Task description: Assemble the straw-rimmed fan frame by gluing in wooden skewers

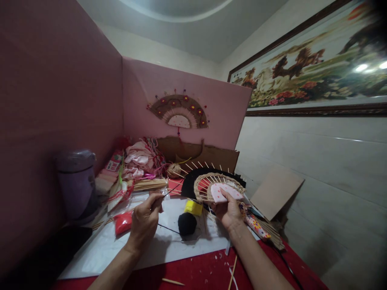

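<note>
My left hand (147, 217) pinches a strand of black yarn (172, 189) that stretches up to a half-round fan (193, 183) of thin sticks. Black yarn is woven across the fan's outer part, with tan cord nearer the centre. My right hand (228, 213) grips the fan by its white, pink-spotted half-circle base (222, 192), thumb on top. On the white sheet between my hands lies a ball of black yarn (186, 224), its strand running toward my left hand. Just behind the ball is a yellow block (193, 208).
A finished-looking fan (178, 112) hangs on the pink board. Left stand a purple container (77, 185), pink cloth (140, 157), a bundle of sticks (148, 184) and a red packet (123, 223). Loose sticks (173, 282) lie on the red cloth; cardboard (276, 191) leans at right.
</note>
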